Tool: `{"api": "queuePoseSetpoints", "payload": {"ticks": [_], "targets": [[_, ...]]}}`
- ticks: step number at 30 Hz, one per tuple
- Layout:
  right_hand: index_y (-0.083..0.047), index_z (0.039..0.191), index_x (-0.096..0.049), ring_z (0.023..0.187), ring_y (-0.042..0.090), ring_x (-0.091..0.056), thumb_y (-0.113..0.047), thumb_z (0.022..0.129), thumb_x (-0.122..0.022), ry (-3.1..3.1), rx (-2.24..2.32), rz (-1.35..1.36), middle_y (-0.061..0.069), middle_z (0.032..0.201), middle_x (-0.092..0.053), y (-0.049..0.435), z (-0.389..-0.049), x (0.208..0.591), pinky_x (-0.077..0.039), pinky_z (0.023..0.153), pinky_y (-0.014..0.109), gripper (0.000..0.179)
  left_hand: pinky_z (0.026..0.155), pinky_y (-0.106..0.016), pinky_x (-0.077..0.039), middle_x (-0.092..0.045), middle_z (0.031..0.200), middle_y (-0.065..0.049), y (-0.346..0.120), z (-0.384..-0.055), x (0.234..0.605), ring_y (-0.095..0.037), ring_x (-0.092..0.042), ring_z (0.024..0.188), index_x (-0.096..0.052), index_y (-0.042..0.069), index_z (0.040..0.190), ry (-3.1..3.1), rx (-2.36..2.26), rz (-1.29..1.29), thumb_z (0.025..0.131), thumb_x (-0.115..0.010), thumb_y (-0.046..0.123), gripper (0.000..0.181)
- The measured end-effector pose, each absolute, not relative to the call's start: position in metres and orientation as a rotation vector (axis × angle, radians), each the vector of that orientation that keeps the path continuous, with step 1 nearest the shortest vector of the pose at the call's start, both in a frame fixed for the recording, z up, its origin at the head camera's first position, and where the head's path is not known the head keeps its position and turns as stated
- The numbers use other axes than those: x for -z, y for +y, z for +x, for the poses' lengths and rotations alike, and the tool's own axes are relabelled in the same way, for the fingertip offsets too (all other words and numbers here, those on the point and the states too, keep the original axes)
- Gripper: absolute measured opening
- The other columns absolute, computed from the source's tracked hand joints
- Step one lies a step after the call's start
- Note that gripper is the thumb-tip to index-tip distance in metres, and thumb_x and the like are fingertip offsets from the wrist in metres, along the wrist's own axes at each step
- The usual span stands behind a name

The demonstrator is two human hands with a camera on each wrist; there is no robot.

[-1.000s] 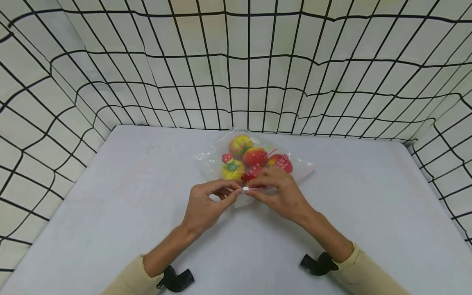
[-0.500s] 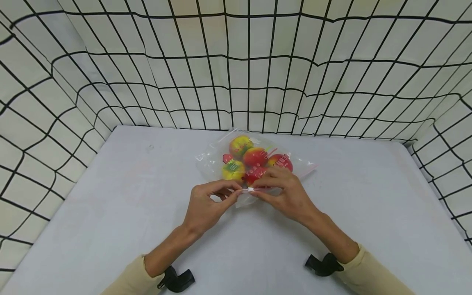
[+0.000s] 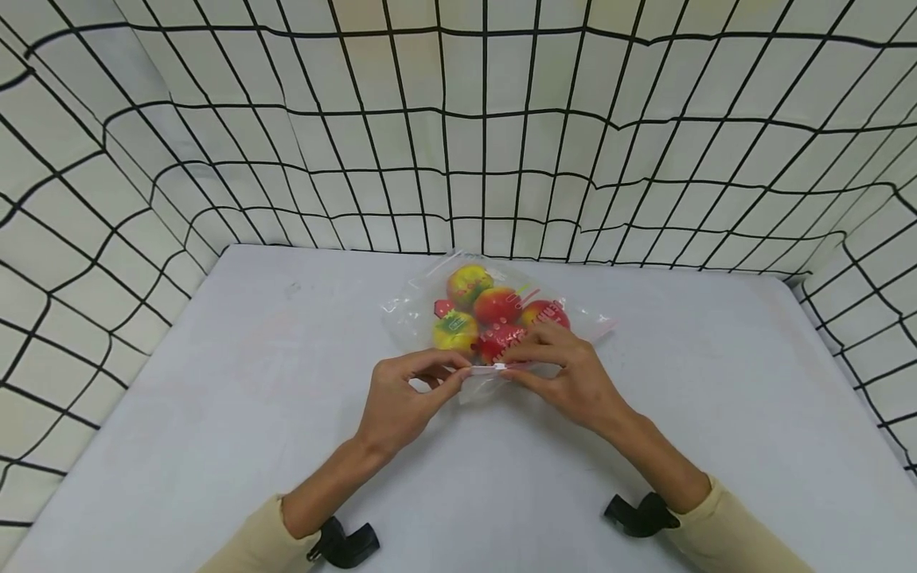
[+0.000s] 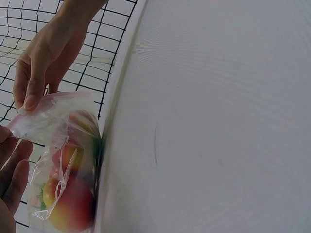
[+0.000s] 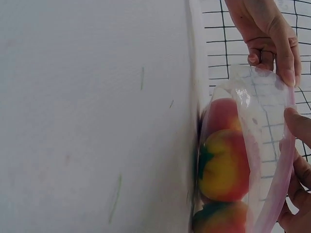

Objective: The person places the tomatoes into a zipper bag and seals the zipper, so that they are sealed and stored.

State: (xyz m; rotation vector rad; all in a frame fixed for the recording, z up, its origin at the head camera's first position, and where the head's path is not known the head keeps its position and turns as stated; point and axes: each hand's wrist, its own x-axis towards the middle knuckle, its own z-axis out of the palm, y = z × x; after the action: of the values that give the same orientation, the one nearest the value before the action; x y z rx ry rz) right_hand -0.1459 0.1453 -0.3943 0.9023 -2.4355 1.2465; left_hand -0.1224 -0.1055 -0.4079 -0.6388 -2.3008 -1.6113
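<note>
A clear zip bag (image 3: 407,312) lies towards the back of the white table, its pink-edged mouth facing me. Several round red and yellow fruits (image 3: 497,305) show through the plastic; whether apples or peaches I cannot tell. My left hand (image 3: 404,398) pinches the bag's closure strip between thumb and fingertips. Just to the right, my right hand (image 3: 569,386) pinches the strip at a small white slider (image 3: 499,366). A short stretch of strip runs straight between both hands. In the right wrist view the pink strip (image 5: 287,160) stands raised above the fruits (image 5: 224,165).
Black netting (image 3: 483,171) over pale walls closes off the back and both sides of the white table (image 3: 286,358). A black camera mount (image 3: 347,545) sits at the left wrist, another mount (image 3: 641,516) at the right.
My right hand has slid rightward along the strip with the white slider, widening the gap between the hands. My left hand and the bag have hardly moved.
</note>
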Motion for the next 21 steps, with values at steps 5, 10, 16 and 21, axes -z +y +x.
{"api": "queuePoseSetpoints", "payload": {"ticks": [5, 10, 16, 21], "targets": [[-0.016, 0.102, -0.084, 0.093, 0.009, -0.058, -0.01, 0.078, -0.09, -2.454, -1.243, 0.88, -0.004, 0.095, -0.072, 0.147, -0.144, 0.395, -0.056, 0.075, 0.03, 0.026, 0.068, -0.023, -0.061, -0.081, 0.101, -0.002, -0.104, -0.122, 0.408, -0.009, -0.073, 0.08, -0.081, 0.013, 0.106, -2.316, 1.621, -0.631, 0.089, -0.081, 0.007, 0.018], [-0.015, 0.103, -0.084, 0.093, 0.008, -0.058, -0.009, 0.078, -0.089, -2.452, -1.231, 0.875, -0.003, 0.095, -0.072, 0.149, -0.145, 0.394, -0.056, 0.077, 0.024, 0.026, 0.068, -0.024, -0.061, -0.081, 0.1, -0.001, -0.1, -0.124, 0.407, -0.008, -0.071, 0.082, -0.08, 0.014, 0.105, -2.342, 1.622, -0.613, 0.091, -0.081, 0.014, 0.014], [-0.015, 0.102, -0.084, 0.091, 0.008, -0.057, -0.006, 0.077, -0.089, -2.426, -1.237, 0.885, -0.003, 0.093, -0.071, 0.151, -0.146, 0.394, -0.055, 0.076, 0.026, 0.027, 0.066, -0.026, -0.061, -0.079, 0.095, 0.003, -0.095, -0.125, 0.406, -0.008, -0.071, 0.081, -0.078, 0.017, 0.106, -2.361, 1.606, -0.632, 0.089, -0.083, 0.016, 0.018], [-0.016, 0.102, -0.084, 0.091, 0.008, -0.057, -0.006, 0.077, -0.09, -2.42, -1.25, 0.907, -0.003, 0.093, -0.071, 0.151, -0.146, 0.396, -0.054, 0.076, 0.024, 0.027, 0.066, -0.025, -0.061, -0.08, 0.094, 0.004, -0.092, -0.125, 0.406, -0.006, -0.071, 0.08, -0.08, 0.017, 0.107, -2.368, 1.573, -0.613, 0.089, -0.083, 0.016, 0.019]]}}
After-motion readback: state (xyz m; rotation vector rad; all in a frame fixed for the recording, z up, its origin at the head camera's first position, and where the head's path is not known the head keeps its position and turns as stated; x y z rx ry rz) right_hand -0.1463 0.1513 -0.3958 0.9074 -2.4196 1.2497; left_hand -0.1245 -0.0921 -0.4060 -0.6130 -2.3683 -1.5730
